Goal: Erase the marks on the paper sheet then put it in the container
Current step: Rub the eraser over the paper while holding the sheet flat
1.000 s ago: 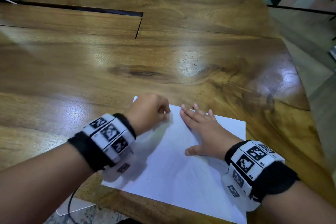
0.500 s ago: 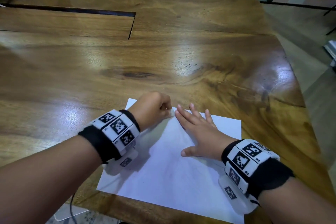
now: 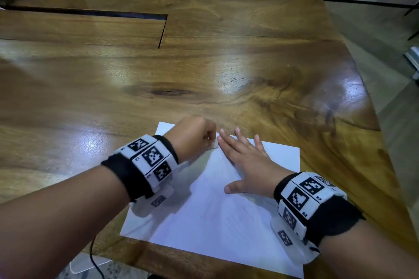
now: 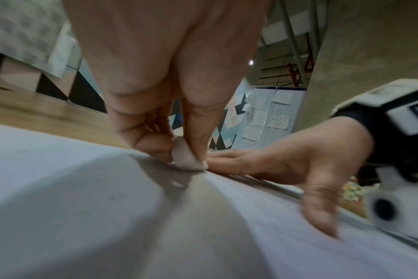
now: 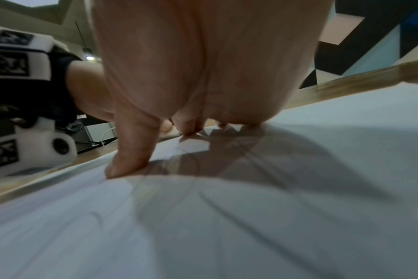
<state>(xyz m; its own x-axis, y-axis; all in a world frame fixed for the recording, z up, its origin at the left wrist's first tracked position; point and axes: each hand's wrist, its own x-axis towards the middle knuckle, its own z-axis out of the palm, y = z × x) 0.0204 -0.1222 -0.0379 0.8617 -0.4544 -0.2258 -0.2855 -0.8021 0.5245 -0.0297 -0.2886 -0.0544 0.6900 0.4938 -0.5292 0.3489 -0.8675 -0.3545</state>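
The wooden table [image 3: 204, 63] carries your paper sheet [image 3: 215, 222] at its near edge, long axis slanting near-left to far-right. Your right hand [image 3: 247, 165] lies flat, fingers spread, evidently pinning it. Your left hand [image 3: 192, 138] pinches a pale eraser [image 4: 186, 156] against the far corner.

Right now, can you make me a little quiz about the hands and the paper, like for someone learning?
1. True or false: the right hand lies flat on the paper.
2. What do the left hand's fingers pinch? A) pencil B) eraser C) ruler
3. Fill in: the paper lies on a wooden ____.

Key: 1 true. 2 B, the eraser, its tip on the paper. 3 table.
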